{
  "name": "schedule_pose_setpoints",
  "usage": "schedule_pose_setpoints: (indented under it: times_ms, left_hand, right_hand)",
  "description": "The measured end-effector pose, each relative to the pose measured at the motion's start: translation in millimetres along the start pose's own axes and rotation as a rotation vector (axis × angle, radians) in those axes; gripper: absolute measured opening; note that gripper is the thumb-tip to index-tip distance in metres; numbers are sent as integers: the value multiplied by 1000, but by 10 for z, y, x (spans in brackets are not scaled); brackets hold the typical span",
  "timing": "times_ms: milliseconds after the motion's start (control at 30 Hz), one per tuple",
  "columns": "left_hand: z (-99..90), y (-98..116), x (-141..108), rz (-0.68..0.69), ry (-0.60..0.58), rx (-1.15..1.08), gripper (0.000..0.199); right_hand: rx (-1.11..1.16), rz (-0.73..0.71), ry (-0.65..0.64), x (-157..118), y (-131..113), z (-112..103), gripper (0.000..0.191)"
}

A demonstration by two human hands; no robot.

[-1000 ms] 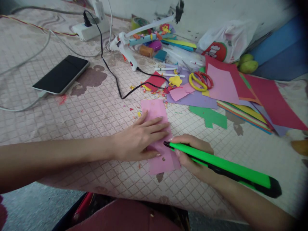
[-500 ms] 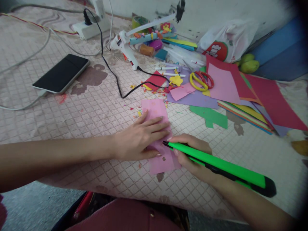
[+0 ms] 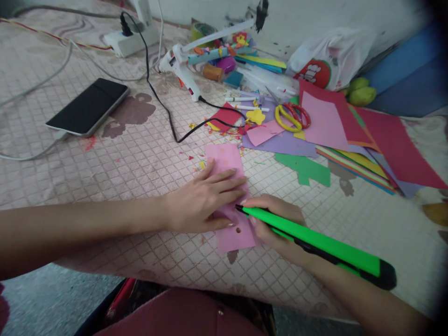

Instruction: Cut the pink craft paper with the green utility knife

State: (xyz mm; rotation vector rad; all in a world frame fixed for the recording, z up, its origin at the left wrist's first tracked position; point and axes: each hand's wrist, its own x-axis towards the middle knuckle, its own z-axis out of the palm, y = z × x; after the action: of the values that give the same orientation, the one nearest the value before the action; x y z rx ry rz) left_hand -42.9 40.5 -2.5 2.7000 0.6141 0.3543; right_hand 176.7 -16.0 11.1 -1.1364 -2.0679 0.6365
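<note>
A pink paper strip (image 3: pixel 229 158) lies on the patterned tablecloth, with a small hole in its lower part. My left hand (image 3: pixel 201 200) rests flat on the strip, fingers spread and pointing right. My right hand (image 3: pixel 276 224) is closed around the front of a green and black utility knife (image 3: pixel 315 235). The knife's dark tip touches or hovers just over the strip beside my left fingers; which of the two I cannot tell. The knife's thick end points to the lower right over my forearm.
A black phone (image 3: pixel 89 106) lies at the left. Behind stand a glue gun (image 3: pixel 184 74) with its black cord and a power strip (image 3: pixel 131 42). Scissors (image 3: pixel 289 119), coloured papers (image 3: pixel 324 121) and a green paper piece (image 3: pixel 304 169) lie at the right.
The knife's thick end has shifted slightly left and down with my right hand. My left hand stays flat on the strip.
</note>
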Motion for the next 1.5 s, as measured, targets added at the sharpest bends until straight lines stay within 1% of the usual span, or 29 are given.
schedule_pose_setpoints:
  times_ms: [200, 367, 500, 700, 1100, 1367, 1433, 1500]
  left_hand:
    - [-7, 5, -4, -3, 5, 3, 63]
    - [7, 17, -10, -15, 26, 23, 62]
    - [9, 21, -12, -13, 37, 26, 62]
    - [7, 26, -13, -17, 31, 13, 62]
    - [2, 28, -6, -11, 26, 31, 62]
    - [5, 38, -7, -14, 46, 32, 61]
    - [5, 40, -9, -15, 43, 43, 61]
    - [10, 41, -12, -18, 39, 48, 62]
  right_hand:
    - [-18, 47, 75, 11, -27, -35, 16]
    - [-46, 24, 69, 34, -55, -37, 16]
    - [-8, 35, 57, 8, -35, -22, 17]
    - [17, 59, 47, -25, -2, -7, 21]
    - [3, 36, 51, 3, -33, -12, 21]
    - [23, 114, -12, -75, 21, -10, 25]
    - [26, 108, -29, -84, 21, -8, 25]
    - [23, 80, -12, -77, 10, -11, 24]
